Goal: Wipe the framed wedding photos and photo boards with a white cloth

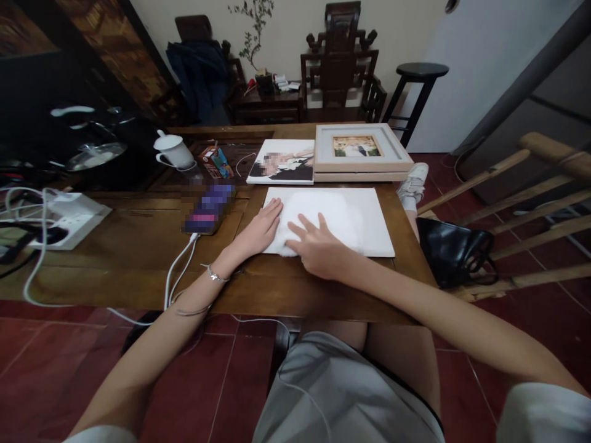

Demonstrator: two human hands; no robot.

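A flat white board lies on the wooden table in front of me, possibly the back of a picture panel. On top of it is a white fluffy cloth, spread over the board's middle. My left hand rests flat on the board's left side, beside the cloth, fingers stretched out. With fingers spread, my right hand presses on the cloth near the board's front edge. Whether the thumb pinches any of the cloth is hidden.
Behind the board lie a photo panel and stacked frames. To the left are a phone on a white cable, a small box, a lidded cup and a power strip. A black bag sits at the right.
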